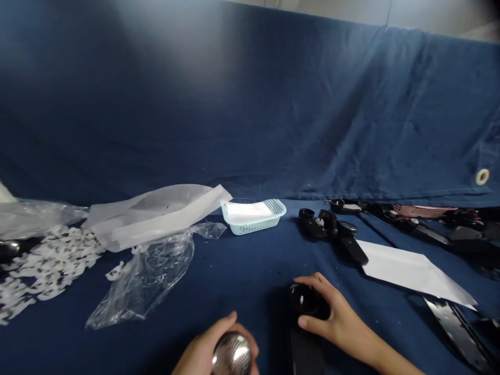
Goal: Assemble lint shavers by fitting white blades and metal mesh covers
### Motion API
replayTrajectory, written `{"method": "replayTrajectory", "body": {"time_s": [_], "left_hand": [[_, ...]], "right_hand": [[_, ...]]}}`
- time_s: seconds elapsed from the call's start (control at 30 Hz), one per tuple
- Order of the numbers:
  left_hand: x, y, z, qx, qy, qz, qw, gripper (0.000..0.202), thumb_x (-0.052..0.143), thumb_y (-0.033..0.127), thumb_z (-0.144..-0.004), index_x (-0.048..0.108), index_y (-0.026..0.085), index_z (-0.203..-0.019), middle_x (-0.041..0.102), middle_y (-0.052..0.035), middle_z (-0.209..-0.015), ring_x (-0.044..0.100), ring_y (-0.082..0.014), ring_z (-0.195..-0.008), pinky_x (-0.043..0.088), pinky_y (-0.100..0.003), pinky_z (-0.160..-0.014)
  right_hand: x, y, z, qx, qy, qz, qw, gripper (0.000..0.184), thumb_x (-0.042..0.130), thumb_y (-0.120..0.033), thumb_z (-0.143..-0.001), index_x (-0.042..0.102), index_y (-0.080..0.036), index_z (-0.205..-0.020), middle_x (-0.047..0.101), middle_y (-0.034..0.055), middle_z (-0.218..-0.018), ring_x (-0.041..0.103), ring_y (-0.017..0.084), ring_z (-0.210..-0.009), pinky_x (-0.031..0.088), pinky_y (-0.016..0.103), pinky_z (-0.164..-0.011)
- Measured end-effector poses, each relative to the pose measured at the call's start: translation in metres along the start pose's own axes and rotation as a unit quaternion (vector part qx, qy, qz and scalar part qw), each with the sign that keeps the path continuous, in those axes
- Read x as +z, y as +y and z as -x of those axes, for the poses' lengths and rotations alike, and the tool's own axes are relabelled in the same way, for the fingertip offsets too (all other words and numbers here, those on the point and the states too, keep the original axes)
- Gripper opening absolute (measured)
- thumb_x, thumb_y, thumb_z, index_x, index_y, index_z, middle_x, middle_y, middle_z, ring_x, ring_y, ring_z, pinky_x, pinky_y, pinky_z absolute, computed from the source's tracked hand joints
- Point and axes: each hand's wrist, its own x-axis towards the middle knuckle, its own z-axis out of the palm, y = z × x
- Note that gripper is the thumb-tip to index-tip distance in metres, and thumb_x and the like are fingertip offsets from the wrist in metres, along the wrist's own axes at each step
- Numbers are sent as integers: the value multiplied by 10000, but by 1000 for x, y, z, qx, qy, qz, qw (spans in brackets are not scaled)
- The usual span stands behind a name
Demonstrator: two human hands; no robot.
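My left hand is at the bottom middle, its fingers curled round a shiny, silvery domed disc with a fine pattern, like a lamp lens. To its right, my right hand grips the round cup-like head of a black plastic housing, thumb on the near side and fingers over the far side. The housing's long flat body runs toward me and leaves the frame at the bottom. A small pale spot shows inside the dark cup. The two hands are apart.
Small white plastic pieces lie heaped at left beside clear plastic bags and a translucent white sheet. A light-blue basket stands centre back. Several black housings, white paper and glossy black parts lie at right. Blue cloth hangs behind.
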Motion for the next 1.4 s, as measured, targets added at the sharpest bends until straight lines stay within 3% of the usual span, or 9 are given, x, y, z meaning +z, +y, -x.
{"method": "replayTrajectory", "body": {"time_s": [0.07,0.13,0.4,0.5,0.63,0.73,0.9,1.13,1.4], "left_hand": [[25,5,-17,24,-30,0,999,587,478,715,-841,671,160,-828,651,-35,-668,356,-46,-355,235,-169,-350],[33,10,-33,88,-17,-34,995,588,454,725,-854,663,182,-934,656,-34,-778,381,-52,-403,256,-167,-364],[8,6,-52,231,24,-182,956,497,428,652,-919,654,232,-1060,674,-63,-969,609,-137,-599,417,-193,-421],[2,2,-53,316,62,-252,913,335,429,540,-954,580,254,-1040,615,-84,-1202,674,-209,-870,572,-324,-662],[-4,0,-57,406,121,-355,833,148,610,324,-869,496,242,-823,524,-58,-1333,530,-270,-1234,396,-492,-1062],[-8,-4,-61,417,132,-442,784,170,634,172,-798,516,246,-896,526,-78,-1362,518,-305,-1256,393,-557,-1047],[-11,-6,-64,421,147,-545,711,684,692,171,-767,402,307,-1371,456,-88,-1493,380,-357,-1391,307,-644,-1103],[1,-7,-50,423,161,-609,651,550,620,243,-883,432,314,-1394,638,-87,-1242,574,-347,-1144,465,-592,-931],[8,-9,-45,463,181,-646,579,565,510,343,-958,310,301,-1485,501,-121,-1383,513,-332,-1197,449,-556,-932]], "right_hand": [[1,3,0,-8,-21,-37,999,546,716,-444,-800,554,-239,-1279,590,102,-1204,563,301,-1182,405,496,-1079],[1,7,3,-3,-39,-59,997,647,726,-443,-798,469,-267,-1365,522,109,-1368,472,311,-1310,330,512,-1140],[-2,9,7,38,-95,-44,994,790,737,-475,-787,366,-289,-1460,401,117,-1536,333,355,-1428,118,645,-1185],[-3,10,7,31,-91,-38,995,767,725,-496,-799,377,-307,-1456,406,107,-1536,339,357,-1425,127,651,-1182],[-2,14,7,12,-75,-33,997,737,726,-485,-808,393,-323,-1445,442,93,-1509,381,341,-1400,219,612,-1178],[-1,15,8,15,-71,-34,997,727,723,-486,-812,395,-327,-1441,443,84,-1504,387,328,-1396,233,595,-1181],[0,15,10,27,-75,-44,996,745,707,-496,-821,363,-319,-1458,413,85,-1527,359,314,-1417,226,576,-1191],[-4,15,13,19,-98,-51,994,720,621,-513,-883,280,-371,-1501,384,56,-1564,321,325,-1444,133,641,-1188],[-12,12,10,-20,-151,-44,987,745,636,-485,-886,259,-370,-1518,391,59,-1568,315,340,-1452,-28,678,-1163]]}}
